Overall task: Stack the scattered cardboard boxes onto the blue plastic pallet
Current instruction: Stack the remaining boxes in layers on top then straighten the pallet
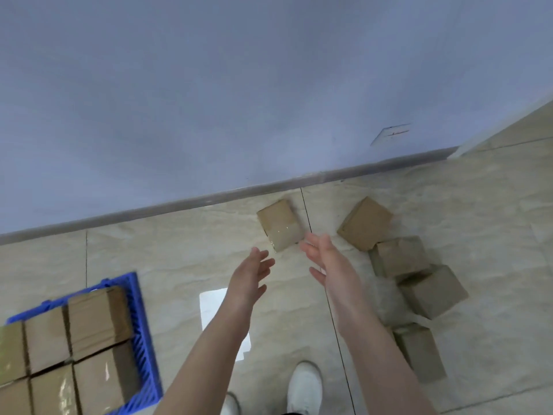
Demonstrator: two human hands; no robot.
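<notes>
Several cardboard boxes (59, 348) already sit on the blue plastic pallet (143, 339) at near left; five remain on the floor (179, 250); left hand (250, 277) and right hand (329, 265), grips open and empty, flank the taped box (279, 224) by the far wall (209, 100).

Boxes partly stacked, several loose on the tile floor.
The blue plastic pallet (143, 322) carries brown taped boxes (89, 319) packed edge to edge. One taped box (279, 224) lies flat near the skirting; four more loose boxes (366, 223) trail in a crooked touching row beside it.
</notes>
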